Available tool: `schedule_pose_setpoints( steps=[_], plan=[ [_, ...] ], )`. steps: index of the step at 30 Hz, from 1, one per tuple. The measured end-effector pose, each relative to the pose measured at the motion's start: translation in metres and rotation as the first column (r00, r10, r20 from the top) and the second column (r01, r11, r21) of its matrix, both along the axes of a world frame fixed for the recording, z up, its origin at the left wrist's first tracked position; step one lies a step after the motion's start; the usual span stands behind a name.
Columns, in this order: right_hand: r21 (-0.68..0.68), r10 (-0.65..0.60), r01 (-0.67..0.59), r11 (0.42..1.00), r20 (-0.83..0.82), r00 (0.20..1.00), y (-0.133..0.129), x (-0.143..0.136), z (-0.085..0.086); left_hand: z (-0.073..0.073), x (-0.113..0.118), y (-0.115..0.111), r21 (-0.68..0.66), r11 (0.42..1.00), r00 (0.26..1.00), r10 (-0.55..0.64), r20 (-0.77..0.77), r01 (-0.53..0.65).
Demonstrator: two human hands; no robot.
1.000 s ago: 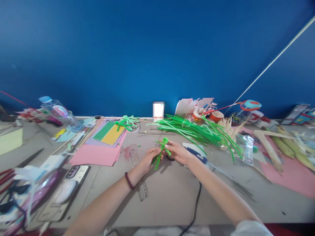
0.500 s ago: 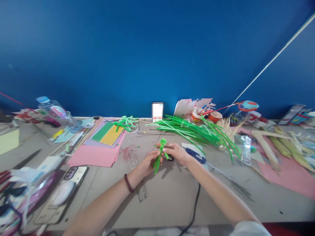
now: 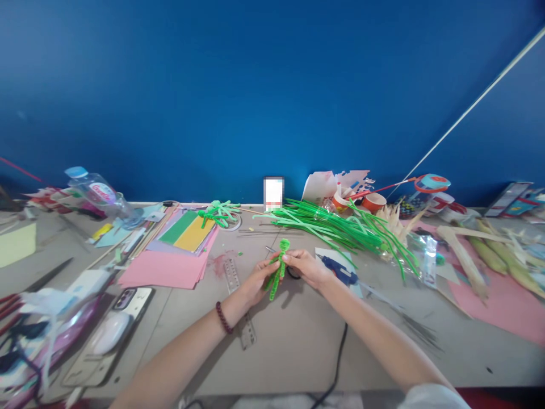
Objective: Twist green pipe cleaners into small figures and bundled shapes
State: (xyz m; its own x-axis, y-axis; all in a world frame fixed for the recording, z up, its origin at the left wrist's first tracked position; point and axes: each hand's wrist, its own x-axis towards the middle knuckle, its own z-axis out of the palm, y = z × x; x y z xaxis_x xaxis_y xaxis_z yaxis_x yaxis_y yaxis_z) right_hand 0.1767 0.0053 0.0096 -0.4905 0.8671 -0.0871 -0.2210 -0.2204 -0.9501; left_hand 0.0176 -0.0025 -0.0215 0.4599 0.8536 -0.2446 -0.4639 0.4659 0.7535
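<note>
Above the middle of the table, both hands grip a small figure bent from green pipe cleaners point(image 3: 277, 282), with a rounded loop at its top and strands hanging down. My left hand point(image 3: 260, 279), with a dark bead bracelet at the wrist, is closed on its left side. The thumb and fingers of my right hand point(image 3: 307, 267) pinch it just below the loop. Beneath the left forearm lies a clear ruler point(image 3: 232, 275), partly covered. Right of my right hand, a blue glue gun point(image 3: 339, 269) rests on a white sheet.
Behind the hands spreads a bundle of green pipe cleaners point(image 3: 336, 227). Pink paper point(image 3: 162, 270) and coloured sheets lie to the left, near a phone point(image 3: 106, 335). A plastic bottle point(image 3: 96, 190) leans at the back left. A black cable point(image 3: 338, 363) crosses the front edge.
The right fingers have shifted slightly on the green figure, and its lower strands now hang closer together. Both hands keep their hold on it.
</note>
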Motion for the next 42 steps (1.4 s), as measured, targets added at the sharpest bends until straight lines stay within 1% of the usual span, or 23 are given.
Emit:
schedule_pose_setpoints(
  steps=[4, 8, 11, 15, 17, 20, 22, 24, 27, 29, 32, 36, 40, 42],
  plan=[
    [-0.013, -0.006, 0.006, 1.0, -0.003, 1.0, 0.001, 0.001, -0.004, 0.005, -0.001, -0.001, 0.016, 1.0, 0.999, -0.015, -0.031, 0.015],
    [-0.018, -0.04, 0.04, 0.999, -0.017, 0.999, 0.003, 0.003, -0.007, 0.01, -0.001, 0.001, 0.016, 1.0, 1.0, 0.009, 0.0, -0.009],
    [-0.031, -0.063, 0.063, 0.998, -0.03, 0.998, 0.004, 0.003, -0.008, 0.01, 0.0, 0.003, 0.005, 1.0, 1.0, 0.027, -0.008, -0.027],
    [-0.048, -0.08, 0.079, 0.996, -0.024, 0.996, 0.007, 0.003, -0.006, 0.005, 0.001, 0.006, 0.051, 0.995, 0.995, 0.092, -0.045, -0.089],
    [-0.032, -0.146, 0.147, 0.989, 0.033, 0.989, 0.01, 0.004, -0.006, 0.003, 0.001, 0.008, 0.077, 0.988, 0.988, 0.142, -0.061, -0.137],
    [0.026, -0.268, 0.268, 0.963, 0.18, 0.947, 0.013, 0.006, -0.006, 0.003, 0.0, 0.011, 0.062, 0.977, 0.974, 0.209, -0.091, -0.204],
    [0.052, -0.306, 0.303, 0.952, 0.247, 0.92, 0.014, 0.006, -0.006, 0.003, 0.0, 0.012, 0.055, 0.975, 0.969, 0.221, -0.11, -0.216],
    [0.066, -0.32, 0.314, 0.947, 0.278, 0.906, 0.012, 0.005, -0.005, 0.003, 0.0, 0.013, 0.075, 0.974, 0.966, 0.22, -0.132, -0.212],
    [0.091, -0.327, 0.314, 0.945, 0.284, 0.901, 0.009, 0.001, -0.004, 0.0, 0.0, 0.013, 0.155, 0.967, 0.954, 0.232, -0.19, -0.204],
    [0.084, -0.297, 0.284, 0.955, 0.272, 0.915, 0.008, -0.001, -0.005, -0.002, 0.001, 0.013, 0.19, 0.96, 0.944, 0.245, -0.222, -0.204],
    [0.093, -0.264, 0.248, 0.964, 0.286, 0.921, 0.009, 0.0, -0.009, -0.003, 0.0, 0.012, 0.189, 0.961, 0.939, 0.246, -0.239, -0.203],
    [0.165, -0.311, 0.267, 0.949, 0.378, 0.872, 0.011, 0.002, -0.012, -0.002, 0.0, 0.011, 0.198, 0.958, 0.934, 0.254, -0.252, -0.207],
    [0.261, -0.385, 0.293, 0.92, 0.453, 0.804, 0.011, 0.004, -0.008, 0.001, 0.0, 0.011, 0.223, 0.953, 0.929, 0.261, -0.261, -0.205],
    [0.284, -0.393, 0.287, 0.915, 0.461, 0.796, 0.011, 0.004, -0.007, 0.003, 0.0, 0.011, 0.235, 0.951, 0.928, 0.263, -0.265, -0.202]
  ],
)
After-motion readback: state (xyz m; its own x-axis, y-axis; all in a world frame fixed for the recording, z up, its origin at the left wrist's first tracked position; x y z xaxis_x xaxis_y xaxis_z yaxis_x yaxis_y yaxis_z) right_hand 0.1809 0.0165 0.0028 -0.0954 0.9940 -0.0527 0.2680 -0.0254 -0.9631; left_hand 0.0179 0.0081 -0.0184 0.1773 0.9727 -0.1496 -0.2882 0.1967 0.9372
